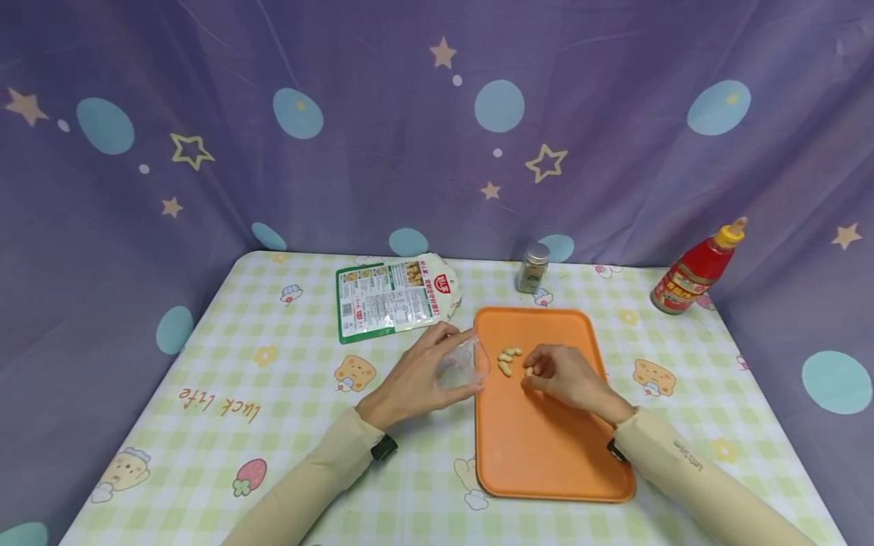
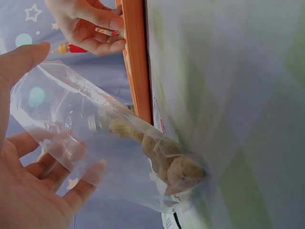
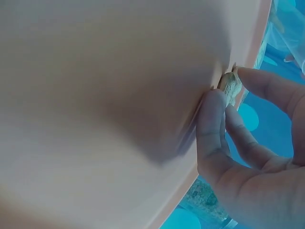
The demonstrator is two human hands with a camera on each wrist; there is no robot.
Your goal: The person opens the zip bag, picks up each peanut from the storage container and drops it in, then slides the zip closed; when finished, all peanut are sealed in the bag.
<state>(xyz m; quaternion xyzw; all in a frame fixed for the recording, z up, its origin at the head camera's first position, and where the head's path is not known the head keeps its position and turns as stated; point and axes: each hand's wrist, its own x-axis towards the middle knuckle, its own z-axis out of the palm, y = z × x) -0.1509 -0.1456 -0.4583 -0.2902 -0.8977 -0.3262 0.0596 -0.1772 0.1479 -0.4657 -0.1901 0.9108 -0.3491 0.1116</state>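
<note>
A clear plastic bag (image 2: 62, 107) is held in my left hand (image 1: 423, 375), thumb on one side and fingers on the other, its mouth spread toward the orange tray (image 1: 546, 447). Several peanuts in shells (image 2: 164, 157) lie at the bottom of the bag, down near the tablecloth. Over the tray, my right hand (image 1: 570, 375) pinches a peanut (image 3: 230, 87) between thumb and fingertips, close to the tray surface. Just left of those fingertips, several more peanuts (image 1: 505, 365) rest on the tray.
Behind the left hand lies a printed white and green food pouch (image 1: 392, 296). A small spice jar (image 1: 533, 269) stands beyond the tray, and a red sauce bottle (image 1: 696, 269) with a yellow cap at the back right. A purple curtain (image 1: 382, 152) hangs behind the checked tablecloth (image 1: 273, 470).
</note>
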